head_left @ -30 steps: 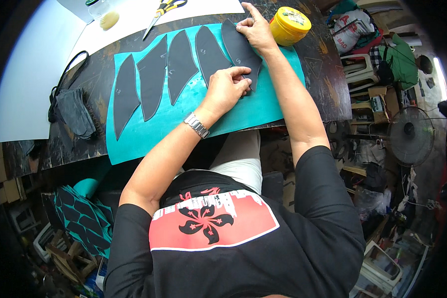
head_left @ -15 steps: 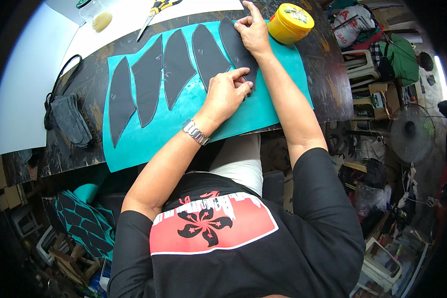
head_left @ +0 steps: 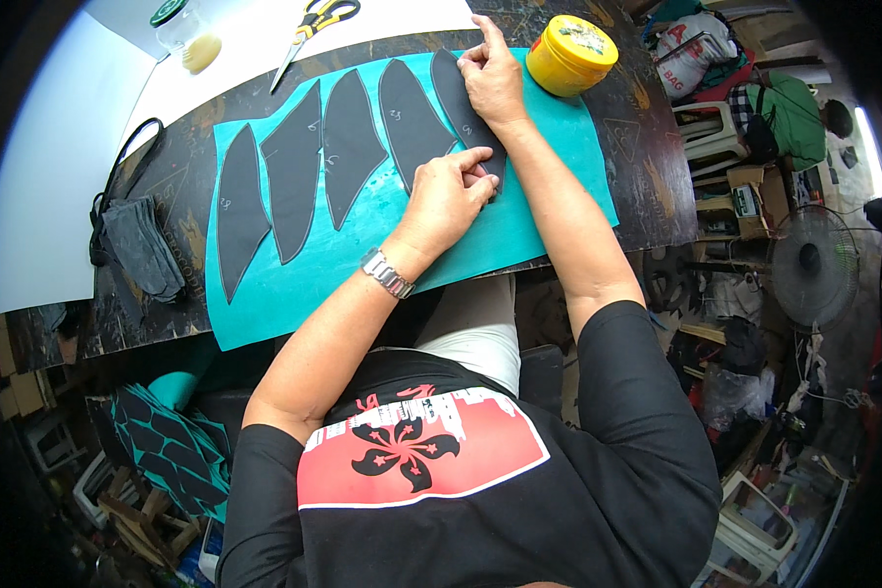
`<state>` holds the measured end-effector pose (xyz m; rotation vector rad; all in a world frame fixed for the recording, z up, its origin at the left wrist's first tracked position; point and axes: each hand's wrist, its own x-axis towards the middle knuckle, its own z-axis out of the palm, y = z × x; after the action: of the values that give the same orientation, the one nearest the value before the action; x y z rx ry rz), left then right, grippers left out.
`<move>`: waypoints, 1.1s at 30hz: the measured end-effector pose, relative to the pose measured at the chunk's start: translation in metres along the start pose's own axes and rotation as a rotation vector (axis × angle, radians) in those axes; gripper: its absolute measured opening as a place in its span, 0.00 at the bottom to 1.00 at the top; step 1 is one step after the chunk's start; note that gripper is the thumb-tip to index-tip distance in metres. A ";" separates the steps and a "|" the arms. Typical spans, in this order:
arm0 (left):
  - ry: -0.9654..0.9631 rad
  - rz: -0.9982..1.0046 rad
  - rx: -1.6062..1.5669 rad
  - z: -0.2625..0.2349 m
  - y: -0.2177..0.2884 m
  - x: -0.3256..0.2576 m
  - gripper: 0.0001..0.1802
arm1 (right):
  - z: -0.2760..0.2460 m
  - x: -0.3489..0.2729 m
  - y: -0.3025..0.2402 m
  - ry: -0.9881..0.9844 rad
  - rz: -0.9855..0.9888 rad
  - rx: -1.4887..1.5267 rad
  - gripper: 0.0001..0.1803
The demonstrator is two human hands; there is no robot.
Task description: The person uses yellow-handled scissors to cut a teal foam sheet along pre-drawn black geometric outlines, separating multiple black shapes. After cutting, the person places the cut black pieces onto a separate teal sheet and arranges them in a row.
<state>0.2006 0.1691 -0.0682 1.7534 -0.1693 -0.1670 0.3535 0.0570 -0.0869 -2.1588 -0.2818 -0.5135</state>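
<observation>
A teal sheet [head_left: 549, 186] lies on the dark table, with several black curved cut pieces side by side on it, such as a pointed black piece [head_left: 350, 137] in the middle. Faint pale marks show on some. The rightmost black piece [head_left: 468, 113] is partly covered by both hands. My left hand [head_left: 448, 194] has its thumb and fingers closed at the lower end of that piece. Up at its top right edge, my right hand [head_left: 495, 86] keeps the thumb and curled fingers on it, index finger pointing away. The contact under the fingertips is hidden.
A yellow tub [head_left: 571, 56] stands at the sheet's far right corner. Yellow-handled scissors [head_left: 309, 39] and a jar [head_left: 191, 41] rest at the back on white sheeting. Dark stacked pieces [head_left: 145, 250] and a black strap lie left. A fan [head_left: 811, 260] stands right.
The whole view has shifted slightly, so the table appears a little lower. Both hands stay on the rightmost black piece, with the left fingers slightly resettled at its lower end.
</observation>
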 end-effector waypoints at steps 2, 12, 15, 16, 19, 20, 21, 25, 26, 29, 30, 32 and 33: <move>0.005 0.018 0.013 0.000 -0.001 0.001 0.22 | 0.001 -0.004 -0.006 0.009 -0.058 -0.130 0.39; 0.009 0.007 -0.015 0.000 0.002 -0.001 0.22 | 0.000 -0.007 -0.009 -0.114 -0.274 -0.333 0.42; -0.006 0.024 0.036 -0.004 0.008 -0.004 0.21 | 0.006 -0.006 -0.003 -0.324 -0.341 -0.351 0.38; -0.041 0.081 0.085 -0.005 0.011 -0.009 0.21 | 0.008 -0.007 -0.001 -0.304 -0.347 -0.398 0.37; -0.256 0.057 0.250 -0.020 0.018 -0.026 0.20 | 0.011 -0.007 0.001 -0.278 -0.342 -0.519 0.36; -0.173 0.115 0.403 -0.027 0.019 -0.030 0.23 | 0.010 -0.007 0.001 -0.224 -0.417 -0.594 0.37; -0.070 0.220 0.538 -0.036 0.018 -0.034 0.25 | 0.010 -0.007 -0.001 -0.154 -0.473 -0.681 0.37; -0.017 0.226 1.102 -0.078 -0.002 -0.032 0.41 | 0.006 -0.009 -0.009 -0.364 -0.292 -0.657 0.39; -0.020 0.258 1.146 -0.084 -0.009 -0.033 0.40 | 0.004 -0.011 -0.011 -0.364 -0.286 -0.639 0.39; 0.068 0.393 1.136 -0.088 -0.026 -0.033 0.35 | -0.002 -0.021 -0.017 -0.113 -0.521 -0.674 0.34; 0.069 0.399 1.147 -0.088 -0.029 -0.032 0.34 | -0.005 -0.028 -0.019 -0.178 -0.496 -0.660 0.36; 0.061 0.377 1.163 -0.088 -0.030 -0.031 0.32 | -0.015 -0.045 -0.024 -0.348 -0.407 -0.690 0.39; 0.047 0.347 1.167 -0.087 -0.030 -0.032 0.31 | -0.021 -0.055 -0.027 -0.417 -0.405 -0.701 0.41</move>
<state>0.1881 0.2649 -0.0806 2.8331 -0.6212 0.2952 0.2887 0.0554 -0.0822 -2.9097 -0.8899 -0.4124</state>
